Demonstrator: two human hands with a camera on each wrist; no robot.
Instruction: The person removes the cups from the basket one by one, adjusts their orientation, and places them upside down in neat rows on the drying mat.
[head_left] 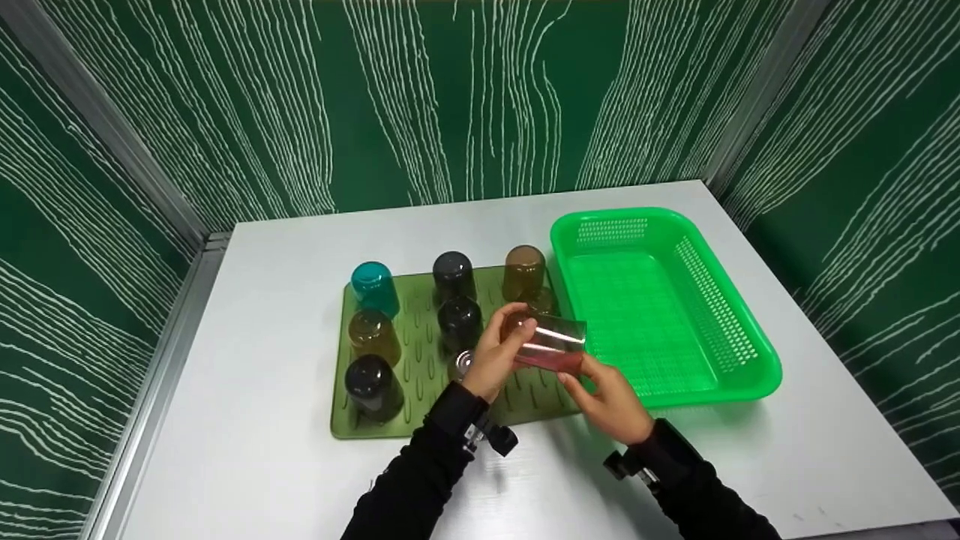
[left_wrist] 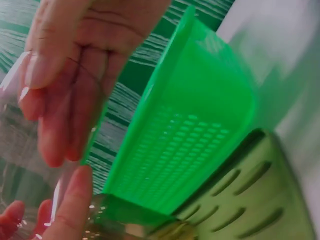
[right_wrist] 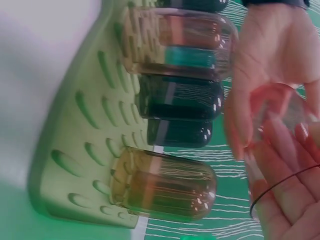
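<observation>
A transparent pinkish cup [head_left: 553, 342] lies tilted on its side in the air above the right part of the green drying mat [head_left: 420, 379]. My left hand [head_left: 499, 351] grips its left end, thumb across the near side. At the other end my right hand [head_left: 613, 401] holds the cup by the rim, thumb below. Upside-down cups stand on the mat: a teal cup [head_left: 375, 289], an amber cup [head_left: 373, 337] and a black cup [head_left: 374, 387] at left, dark cups [head_left: 453, 277] in the middle, a brown cup [head_left: 524, 271] at back right. A clear cup [head_left: 462, 363] is partly hidden by my left hand.
A bright green plastic basket [head_left: 757, 367] with perforated walls stands right of the mat, close to its edge. Both are on a white table [head_left: 255, 360]. Green panels [head_left: 495, 97] with white wavy lines enclose the back and sides.
</observation>
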